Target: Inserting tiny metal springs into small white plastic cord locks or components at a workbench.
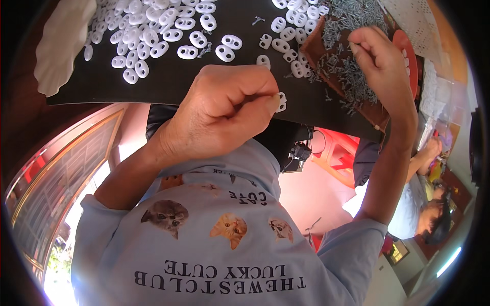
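Observation:
My left hand [224, 109] is closed in front of the dark table's near edge. Between its thumb and forefinger a small white two-hole plastic piece [282, 103] sticks out, mostly covered by the fingers. My right hand [380, 64] is over a heap of small grey metal springs [352, 76] on the right, its thumb and forefinger pinched together. What the pinch holds, if anything, is too small to make out. Many white oval two-hole plastic pieces [140, 38] lie in a loose pile at the left. A smaller group of white pieces [288, 34] lies beside the springs.
Brown flaps [312, 43] border the spring heap. A few loose springs [205, 50] lie among the white pieces on the dark tabletop [168, 84]. A red round dish [400, 43] is beyond my right hand. Below is a red stool [334, 153]; another person [416, 204] is at the right.

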`<action>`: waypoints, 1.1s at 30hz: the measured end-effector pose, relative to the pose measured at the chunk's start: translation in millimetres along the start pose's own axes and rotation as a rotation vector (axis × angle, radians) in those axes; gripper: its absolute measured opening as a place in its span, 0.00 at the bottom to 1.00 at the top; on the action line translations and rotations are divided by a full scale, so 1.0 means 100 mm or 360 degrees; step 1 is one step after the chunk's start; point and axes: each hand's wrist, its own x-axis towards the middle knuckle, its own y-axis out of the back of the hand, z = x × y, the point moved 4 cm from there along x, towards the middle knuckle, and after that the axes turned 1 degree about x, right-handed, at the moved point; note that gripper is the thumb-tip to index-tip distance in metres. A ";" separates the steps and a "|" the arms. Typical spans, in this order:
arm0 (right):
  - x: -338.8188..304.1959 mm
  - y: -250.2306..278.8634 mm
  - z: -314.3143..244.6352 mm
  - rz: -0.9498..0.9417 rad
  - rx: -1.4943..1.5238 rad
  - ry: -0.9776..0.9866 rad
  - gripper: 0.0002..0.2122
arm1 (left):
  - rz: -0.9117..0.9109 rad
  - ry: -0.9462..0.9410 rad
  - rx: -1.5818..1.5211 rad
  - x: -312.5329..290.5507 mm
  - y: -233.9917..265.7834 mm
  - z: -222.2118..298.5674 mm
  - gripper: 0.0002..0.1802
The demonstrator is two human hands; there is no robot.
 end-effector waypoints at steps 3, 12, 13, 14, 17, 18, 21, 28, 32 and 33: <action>-0.02 -0.07 -0.06 -0.0075 0.0019 -0.0062 0.04 | 0.0004 -0.0007 -0.0022 -0.02 0.02 -0.03 0.04; 0.00 -0.13 -0.04 -0.0034 -0.0197 -0.0004 0.03 | -0.0086 -0.0097 0.0080 -0.03 0.02 -0.03 0.08; 0.00 -0.11 -0.04 -0.0008 -0.0204 0.0046 0.03 | -0.0086 -0.0098 0.0079 -0.03 0.02 -0.02 0.08; 0.00 -0.09 -0.05 0.0018 -0.0212 0.0096 0.03 | -0.0081 -0.0083 0.0063 -0.03 0.02 -0.01 0.08; -0.03 0.00 -0.10 0.0075 -0.0075 -0.0044 0.02 | -0.0071 -0.0015 -0.0063 -0.05 0.03 -0.01 0.07; -0.06 0.01 -0.17 0.0074 -0.0074 -0.0039 0.02 | -0.0070 0.0038 -0.0175 -0.06 0.04 -0.03 0.07; -0.15 0.00 -0.44 0.0084 0.0321 -0.0278 0.02 | -0.0030 0.0066 -0.0403 -0.09 0.08 -0.09 0.08; -0.07 -0.37 -1.12 0.0062 0.0601 0.0353 0.08 | 0.0183 0.0179 -0.0704 -0.07 0.12 -0.11 0.10; -0.02 -0.42 -1.12 0.0160 0.0370 0.0330 0.09 | 0.0233 0.0205 -0.0751 -0.08 0.14 -0.09 0.10; -0.02 -0.42 -1.15 0.0157 0.0373 0.0336 0.09 | 0.0252 0.0227 -0.0804 -0.08 0.14 -0.09 0.09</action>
